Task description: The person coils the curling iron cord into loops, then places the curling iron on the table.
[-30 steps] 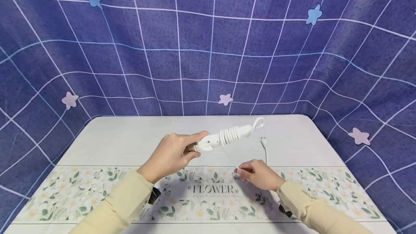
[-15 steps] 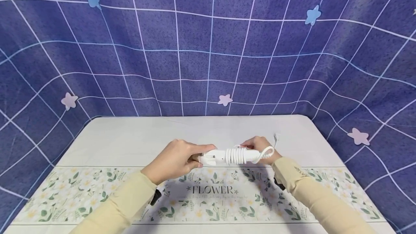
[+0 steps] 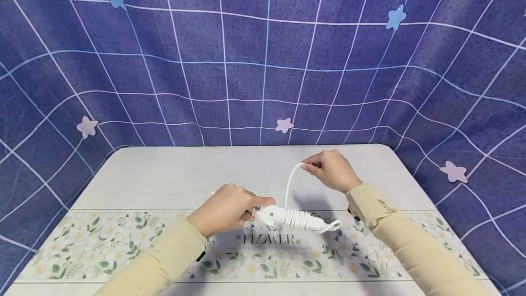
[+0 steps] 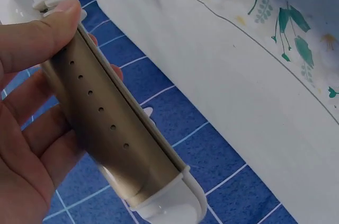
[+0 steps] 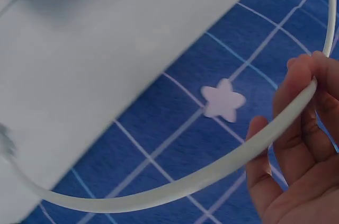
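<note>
A white hair curling iron (image 3: 278, 215) is held above the table by my left hand (image 3: 230, 209). In the left wrist view, thumb and fingers grip its gold-brown barrel (image 4: 108, 110), which has a row of small holes and a white end cap (image 4: 172, 203). Several turns of white cord (image 3: 297, 219) wrap the handle, and a loop sticks out at its end. Up and to the right, my right hand (image 3: 333, 170) pinches the cord's loose length (image 3: 288, 185) between thumb and fingertips. The right wrist view shows this cord (image 5: 190, 182) curving away from the fingers.
Beneath the hands, a white table covering (image 3: 164, 172) carries a floral band (image 3: 123, 245) printed with "FLOWER". Behind the table hangs a blue curtain (image 3: 246, 81) with grid lines and stars, also spreading along both sides.
My right hand went from low beside the iron, past its far side, to above it, drawing the cord up. The iron in my left hand has come lower, its handle end now tilted down.
</note>
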### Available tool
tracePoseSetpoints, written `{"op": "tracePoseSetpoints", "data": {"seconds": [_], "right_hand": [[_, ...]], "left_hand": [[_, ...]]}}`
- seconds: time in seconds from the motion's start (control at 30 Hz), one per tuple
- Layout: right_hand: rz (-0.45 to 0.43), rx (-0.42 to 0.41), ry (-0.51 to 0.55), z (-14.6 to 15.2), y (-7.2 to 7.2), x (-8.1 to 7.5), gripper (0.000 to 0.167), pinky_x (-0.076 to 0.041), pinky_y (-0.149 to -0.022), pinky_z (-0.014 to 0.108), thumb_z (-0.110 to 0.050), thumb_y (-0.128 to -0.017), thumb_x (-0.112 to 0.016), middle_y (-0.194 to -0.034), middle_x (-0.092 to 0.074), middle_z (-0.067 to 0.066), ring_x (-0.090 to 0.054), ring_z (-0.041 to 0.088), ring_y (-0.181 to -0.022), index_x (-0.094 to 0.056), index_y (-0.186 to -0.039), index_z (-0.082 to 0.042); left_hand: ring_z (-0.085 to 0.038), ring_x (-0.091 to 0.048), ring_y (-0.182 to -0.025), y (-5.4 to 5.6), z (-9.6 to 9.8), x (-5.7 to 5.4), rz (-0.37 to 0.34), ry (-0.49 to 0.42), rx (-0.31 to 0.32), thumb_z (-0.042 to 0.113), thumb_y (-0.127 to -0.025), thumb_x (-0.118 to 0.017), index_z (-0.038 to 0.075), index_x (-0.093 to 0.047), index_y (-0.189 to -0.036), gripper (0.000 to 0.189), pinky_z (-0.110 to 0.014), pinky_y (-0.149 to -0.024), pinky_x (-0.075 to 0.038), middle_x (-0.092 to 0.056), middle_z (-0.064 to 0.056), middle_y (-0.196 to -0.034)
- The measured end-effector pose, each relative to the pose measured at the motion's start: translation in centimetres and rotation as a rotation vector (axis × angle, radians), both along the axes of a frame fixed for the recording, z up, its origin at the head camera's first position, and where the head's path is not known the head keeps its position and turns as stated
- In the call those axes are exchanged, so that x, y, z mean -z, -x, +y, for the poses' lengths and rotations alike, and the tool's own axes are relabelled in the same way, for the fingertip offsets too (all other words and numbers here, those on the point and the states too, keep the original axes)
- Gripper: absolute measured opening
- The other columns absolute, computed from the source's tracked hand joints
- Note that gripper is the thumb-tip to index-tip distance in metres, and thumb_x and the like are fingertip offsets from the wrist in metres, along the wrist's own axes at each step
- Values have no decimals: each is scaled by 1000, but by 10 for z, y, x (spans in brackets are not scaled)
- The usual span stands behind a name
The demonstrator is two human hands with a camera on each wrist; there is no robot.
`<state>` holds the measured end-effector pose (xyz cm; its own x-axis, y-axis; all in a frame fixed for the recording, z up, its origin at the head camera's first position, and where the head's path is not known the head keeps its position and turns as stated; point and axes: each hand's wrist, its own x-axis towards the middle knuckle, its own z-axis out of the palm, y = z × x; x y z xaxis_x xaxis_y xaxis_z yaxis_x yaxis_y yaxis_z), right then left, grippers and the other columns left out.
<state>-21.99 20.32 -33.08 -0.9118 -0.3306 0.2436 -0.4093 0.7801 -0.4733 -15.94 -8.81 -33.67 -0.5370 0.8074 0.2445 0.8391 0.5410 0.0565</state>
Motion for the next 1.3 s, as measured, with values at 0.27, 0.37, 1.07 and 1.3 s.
{"op": "tracePoseSetpoints", "data": {"seconds": [0.27, 0.37, 1.07, 1.3], "right_hand": [[174, -61, -35, -9, -21, -23, 17, -45, -60, 32, -24, -96, -72, -73, -71, -8, -49, 5, -57, -82, -105, -14], [207, -106, -29, -14, -30, -29, 17, -47, -59, 30, -24, -96, -72, -79, -74, -5, -51, 3, -57, -81, -104, -13], [295, -429, 75, -29, -71, -36, 15, -43, -52, 19, -11, -92, -74, -77, -71, -6, -43, -5, -56, -80, -106, -8], [214, -504, 56, -29, -78, -34, 16, -47, -57, 17, -12, -93, -74, -84, -74, -3, -50, -6, -59, -80, -107, -7]], "left_hand": [[0, -51, -53, 3, -3, 8, -11, 9, -65, -2, -73, -84, 22, -73, -126, 59, -28, -59, -53, -73, 7, -75], [0, -48, -52, 5, -6, 11, -31, -5, -94, -3, -73, -84, 21, -73, -126, 59, -29, -58, -53, -70, 7, -70], [-9, -62, -56, 11, -8, 13, 33, -88, -332, 8, -75, -88, 18, -70, -132, 61, -26, -49, -46, -74, 0, -77], [-11, -58, -58, 11, -11, 5, 13, -89, -399, 16, -79, -87, 22, -68, -135, 60, -33, -53, -49, -72, 2, -73]]}}
